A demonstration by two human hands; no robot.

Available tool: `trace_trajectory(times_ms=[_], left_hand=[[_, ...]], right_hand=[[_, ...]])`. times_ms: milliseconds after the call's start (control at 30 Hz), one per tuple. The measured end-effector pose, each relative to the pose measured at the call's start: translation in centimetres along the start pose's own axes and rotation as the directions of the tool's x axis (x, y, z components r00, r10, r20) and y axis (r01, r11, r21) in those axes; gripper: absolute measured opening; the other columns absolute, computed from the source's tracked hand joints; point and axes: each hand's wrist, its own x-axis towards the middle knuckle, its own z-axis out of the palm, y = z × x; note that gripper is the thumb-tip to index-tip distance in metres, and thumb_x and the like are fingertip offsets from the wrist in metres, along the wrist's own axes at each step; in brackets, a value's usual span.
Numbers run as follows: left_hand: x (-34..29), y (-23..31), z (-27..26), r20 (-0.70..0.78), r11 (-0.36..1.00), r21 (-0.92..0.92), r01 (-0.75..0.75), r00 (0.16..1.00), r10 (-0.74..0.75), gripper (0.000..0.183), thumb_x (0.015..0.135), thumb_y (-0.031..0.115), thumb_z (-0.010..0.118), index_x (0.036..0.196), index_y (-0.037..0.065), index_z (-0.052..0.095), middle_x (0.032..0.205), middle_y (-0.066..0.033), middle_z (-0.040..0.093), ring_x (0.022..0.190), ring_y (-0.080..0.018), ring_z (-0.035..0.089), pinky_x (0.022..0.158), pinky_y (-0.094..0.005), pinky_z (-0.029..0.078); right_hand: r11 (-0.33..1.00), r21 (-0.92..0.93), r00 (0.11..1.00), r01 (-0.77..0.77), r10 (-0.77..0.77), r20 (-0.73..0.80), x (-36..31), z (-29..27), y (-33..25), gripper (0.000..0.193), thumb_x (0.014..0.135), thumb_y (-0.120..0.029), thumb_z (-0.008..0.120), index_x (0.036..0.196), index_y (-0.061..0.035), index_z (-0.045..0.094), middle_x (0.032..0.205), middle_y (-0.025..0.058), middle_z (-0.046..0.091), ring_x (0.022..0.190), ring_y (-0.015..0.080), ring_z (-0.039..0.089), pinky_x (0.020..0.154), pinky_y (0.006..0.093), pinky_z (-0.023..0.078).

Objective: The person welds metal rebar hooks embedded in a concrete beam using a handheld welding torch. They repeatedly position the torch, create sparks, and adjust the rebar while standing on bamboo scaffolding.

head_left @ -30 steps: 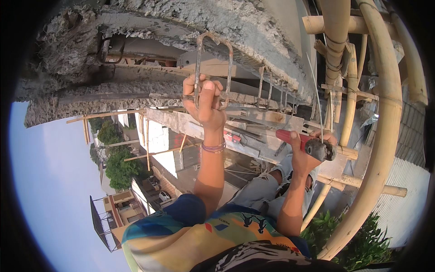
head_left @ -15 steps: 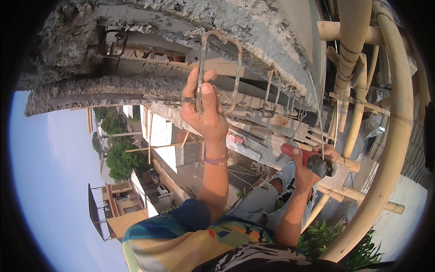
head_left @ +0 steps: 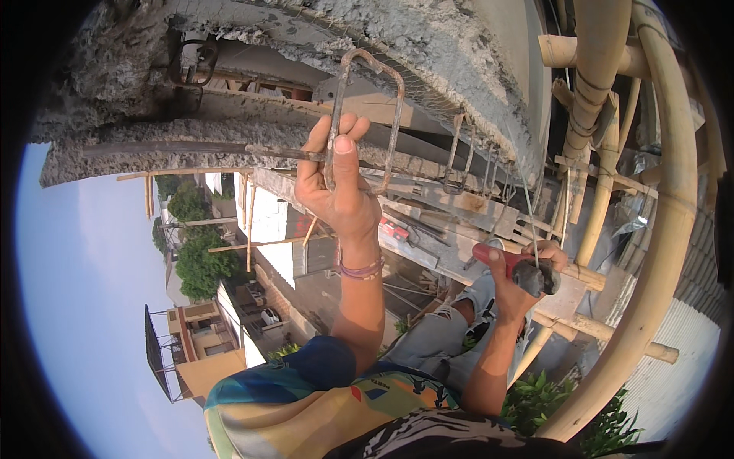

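Observation:
My left hand (head_left: 342, 172) is closed round the lower part of a rusty, bent steel stirrup (head_left: 397, 115), thumb up along one leg. The stirrup's rounded top stands against the rough concrete. Beside my fingers runs a long rusty reinforcing bar (head_left: 206, 147), its end hidden by the hand. Lower right, my right hand (head_left: 518, 287) grips a red-handled hammer (head_left: 493, 256) with a blunt, rounded, greyish metal head. A thin light rod (head_left: 530, 218) rises from just beside the hammer head; whether my fingers hold it too, I cannot tell.
Rough concrete (head_left: 459, 53) with wire mesh spans the top. More stirrups (head_left: 457, 153) hang along the beam to the right. Bamboo scaffolding poles (head_left: 673, 191) curve down the right side. A red tool (head_left: 394, 229) lies on the planks below. Sky, trees and a building appear lower left.
My left hand has shifted slightly left, and the foot of the stirrup with it. My right hand and the hammer have moved a little left. Both grips stay the same.

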Motion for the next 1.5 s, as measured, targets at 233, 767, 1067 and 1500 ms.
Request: trace_trajectory(times_ms=[233, 767, 1067, 1500], left_hand=[[0.1, -0.1, -0.3, 0.041, 0.997, 0.073, -0.010, 0.999, 0.007, 0.042, 0.094, 0.012, 0.065, 0.128, -0.010, 0.053, 0.113, -0.0244, 0.069, 0.102, -0.0226, 0.072, 0.045, -0.0113, 0.040], [0.8, -1.1, 0.1, 0.089, 0.994, -0.105, -0.004, 0.996, 0.013, 0.036, 0.089, 0.006, 0.071, 0.120, -0.006, 0.060, 0.106, -0.0207, 0.071, 0.063, -0.0115, 0.062, 0.056, -0.0217, 0.048], [1.0, -1.4, -0.6, 0.155, 0.985, -0.158, -0.073, 0.983, 0.098, 0.045, 0.086, 0.015, 0.074, 0.122, -0.006, 0.056, 0.101, -0.0207, 0.069, 0.097, -0.0200, 0.069, 0.081, -0.0231, 0.057], [0.7, -2.3, 0.0, 0.099, 0.986, -0.009, -0.164, 0.981, 0.164, 0.043, 0.089, 0.016, 0.071, 0.122, -0.007, 0.055, 0.104, -0.0212, 0.068, 0.095, -0.0259, 0.072, 0.054, -0.0170, 0.052]], right_hand=[[1.000, -0.002, 1.000, -0.013, 0.013, 0.008, 0.2, 0.1, 0.1, 0.065, 0.065, -0.026, 0.095, 0.094, -0.0106, 0.038, 0.089, 0.0030, 0.043, 0.081, 0.0171, 0.045, 0.077, 0.0320, 0.041], [1.000, -0.009, 0.998, 0.013, -0.012, 0.055, 0.0, 0.2, 1.0, 0.063, 0.063, -0.014, 0.091, 0.099, -0.0115, 0.040, 0.089, 0.0044, 0.045, 0.082, 0.0173, 0.047, 0.076, 0.0306, 0.041], [0.994, 0.023, 0.989, 0.106, -0.108, 0.099, 1.1, 2.0, -0.7, 0.064, 0.065, -0.015, 0.093, 0.102, -0.0094, 0.041, 0.098, 0.0054, 0.044, 0.086, 0.0176, 0.045, 0.078, 0.0319, 0.043], [0.992, 0.077, 0.993, 0.099, -0.103, 0.049, 2.8, 5.6, -2.9, 0.061, 0.065, -0.012, 0.093, 0.095, -0.0094, 0.040, 0.090, 0.0043, 0.044, 0.081, 0.0163, 0.046, 0.075, 0.0305, 0.041]])
